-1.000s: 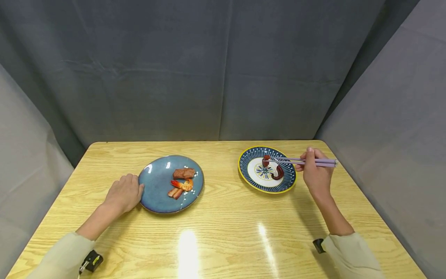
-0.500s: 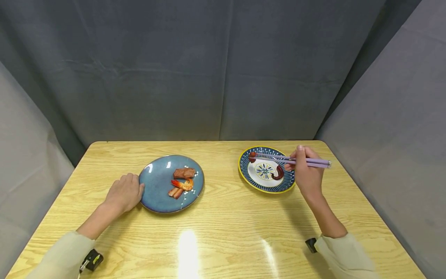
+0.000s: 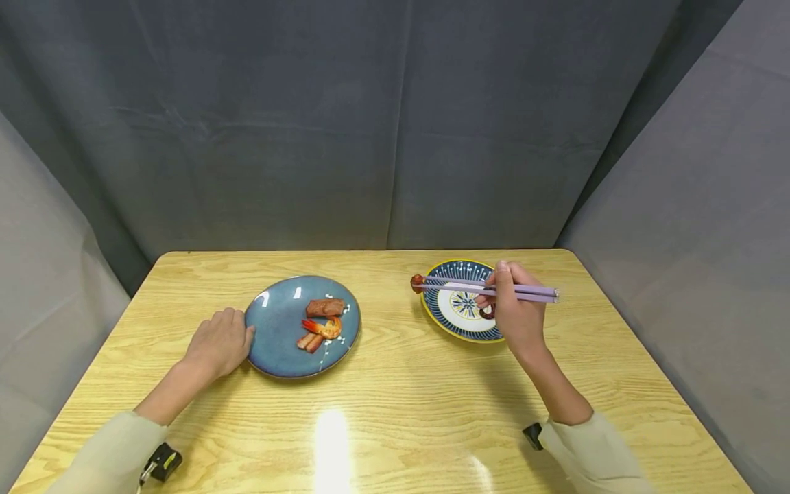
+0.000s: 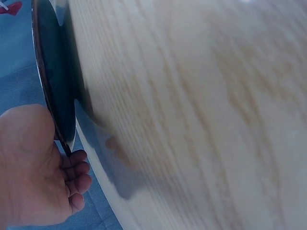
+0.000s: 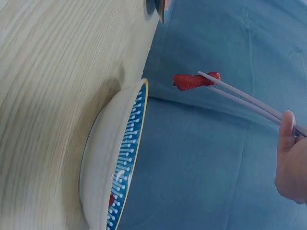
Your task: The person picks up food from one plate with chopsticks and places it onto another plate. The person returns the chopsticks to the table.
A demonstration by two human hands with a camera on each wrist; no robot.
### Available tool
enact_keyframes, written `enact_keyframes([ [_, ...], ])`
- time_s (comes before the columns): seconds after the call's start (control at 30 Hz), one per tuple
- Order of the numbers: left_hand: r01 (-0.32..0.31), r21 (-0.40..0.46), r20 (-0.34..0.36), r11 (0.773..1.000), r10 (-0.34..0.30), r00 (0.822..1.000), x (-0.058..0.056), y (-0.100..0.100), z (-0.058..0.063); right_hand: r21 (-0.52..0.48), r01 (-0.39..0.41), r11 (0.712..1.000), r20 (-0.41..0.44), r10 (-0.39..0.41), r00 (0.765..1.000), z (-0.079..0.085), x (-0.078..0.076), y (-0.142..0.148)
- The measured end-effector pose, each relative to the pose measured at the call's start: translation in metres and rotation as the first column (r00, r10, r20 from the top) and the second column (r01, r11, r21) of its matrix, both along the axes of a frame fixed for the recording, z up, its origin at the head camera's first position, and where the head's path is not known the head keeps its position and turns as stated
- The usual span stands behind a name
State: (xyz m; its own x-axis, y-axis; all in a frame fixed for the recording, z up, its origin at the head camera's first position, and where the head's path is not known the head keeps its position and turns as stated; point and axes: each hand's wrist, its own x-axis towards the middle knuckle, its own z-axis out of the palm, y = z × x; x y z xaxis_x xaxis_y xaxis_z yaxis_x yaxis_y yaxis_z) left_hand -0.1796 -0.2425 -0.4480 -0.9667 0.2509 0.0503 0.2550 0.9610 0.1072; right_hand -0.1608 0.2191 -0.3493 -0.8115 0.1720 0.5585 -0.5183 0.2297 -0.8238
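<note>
My right hand point(image 3: 518, 314) holds a pair of lilac chopsticks point(image 3: 535, 293). Their tips pinch a small, glossy red-brown piece of food point(image 5: 192, 81), shaped like a little drumstick, raised above the table just past the left rim of a patterned blue, white and yellow dish point(image 3: 439, 321). Inside that dish lies a dark red curled piece point(image 3: 487, 312), partly hidden by the right hand. At the left, my left hand point(image 3: 221, 342) grips the near-left rim of a blue plate point(image 3: 271, 336), its thumb and fingers on either side of the edge in the left wrist view.
On the blue plate's right half lie a brown slab of meat point(image 3: 325, 307), an orange shrimp point(image 3: 327, 327) and a striped strip like bacon point(image 3: 310, 342). Both plates stand on a wooden table point(image 3: 395, 384). Grey curtains point(image 3: 278, 137) hang behind and at the sides.
The right hand has moved left, carrying the red-brown piece in the chopsticks from over the patterned dish to beyond its left rim. The left hand and the blue plate have stayed put.
</note>
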Motion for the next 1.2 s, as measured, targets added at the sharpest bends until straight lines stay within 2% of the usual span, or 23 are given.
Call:
enact_keyframes([
  [0.4,-0.001,0.0,0.016,1.0,0.001,1.0,0.001,0.0,0.001,-0.006,-0.114,0.993,-0.138,0.112,0.984,0.006,0.001,-0.029],
  [0.6,-0.004,-0.003,0.014,1.0,0.004,1.0,0.001,0.0,0.0,0.011,-0.121,0.993,-0.128,0.122,0.984,0.007,0.005,-0.043],
  [0.83,-0.003,-0.011,0.014,1.0,0.003,1.0,0.001,0.001,0.0,0.08,-0.133,0.988,-0.176,0.146,0.974,0.005,0.004,-0.059],
  [1.2,-0.001,-0.008,0.015,1.0,0.001,1.0,0.002,0.001,0.001,0.069,-0.219,0.973,-0.132,0.226,0.965,0.001,0.006,-0.08],
])
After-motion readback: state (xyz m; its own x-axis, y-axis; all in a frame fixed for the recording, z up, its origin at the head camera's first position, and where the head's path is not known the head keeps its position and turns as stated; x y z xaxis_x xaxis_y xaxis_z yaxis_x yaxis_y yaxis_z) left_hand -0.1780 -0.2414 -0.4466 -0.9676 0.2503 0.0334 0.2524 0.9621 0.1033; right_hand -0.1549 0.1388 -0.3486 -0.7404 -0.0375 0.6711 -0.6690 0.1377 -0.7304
